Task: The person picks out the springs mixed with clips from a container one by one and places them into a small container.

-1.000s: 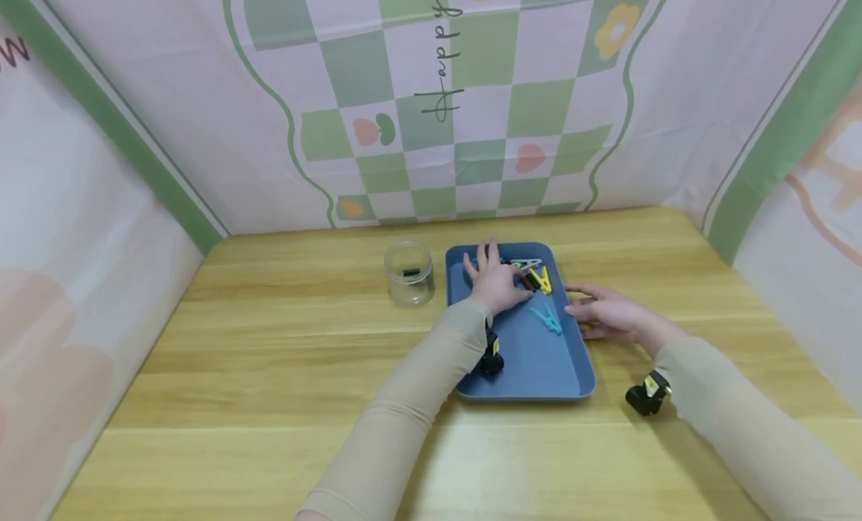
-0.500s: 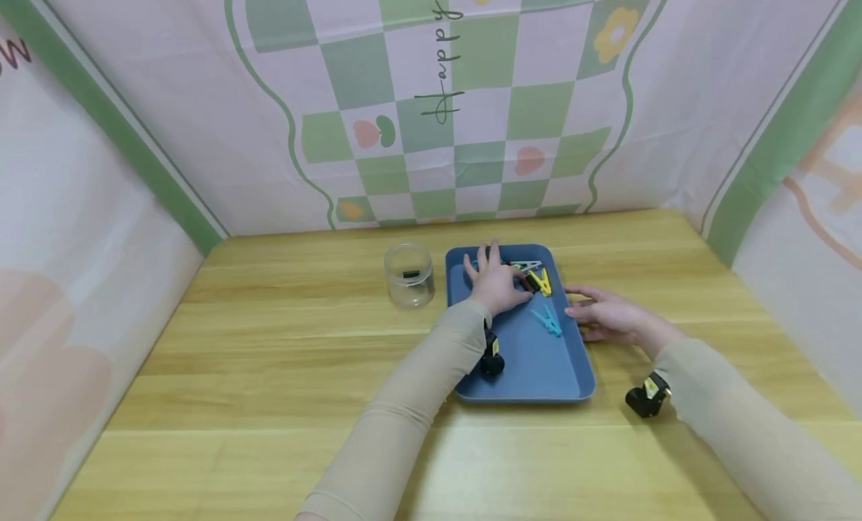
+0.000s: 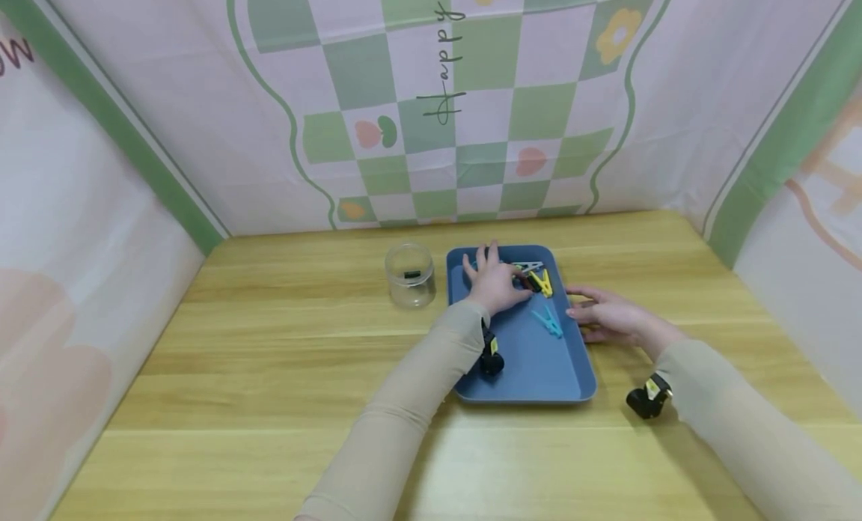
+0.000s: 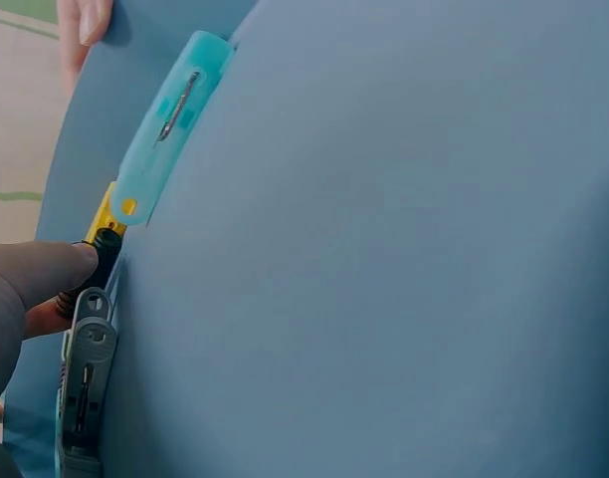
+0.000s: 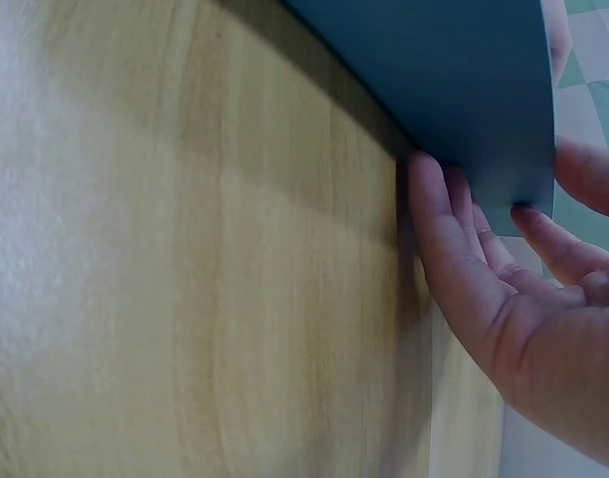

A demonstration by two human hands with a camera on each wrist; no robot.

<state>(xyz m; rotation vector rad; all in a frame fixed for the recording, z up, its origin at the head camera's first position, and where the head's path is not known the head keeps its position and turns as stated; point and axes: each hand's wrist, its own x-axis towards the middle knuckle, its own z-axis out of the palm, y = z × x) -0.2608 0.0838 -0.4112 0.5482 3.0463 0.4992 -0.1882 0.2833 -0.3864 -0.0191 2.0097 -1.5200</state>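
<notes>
My left hand [image 3: 494,287] reaches into the blue tray [image 3: 532,379] from the left. Its thumb and a finger pinch a small dark ribbed cylinder [image 4: 107,249] near the tray's right wall. Against that cylinder lies a yellow clothespin [image 3: 543,283], with a light-blue clothespin [image 3: 548,323] nearer me. A grey clothespin [image 4: 89,383] lies just beyond, partly covered by the hand in the head view. My right hand [image 3: 609,317] grips the tray's right side, thumb over the rim and other fingers against the outer wall.
Left of the tray stands a clear round jar [image 3: 409,293] with a small black piece [image 3: 412,275] inside. The wooden table [image 3: 283,371] meets patterned cloth walls [image 3: 485,109] at its back and sides.
</notes>
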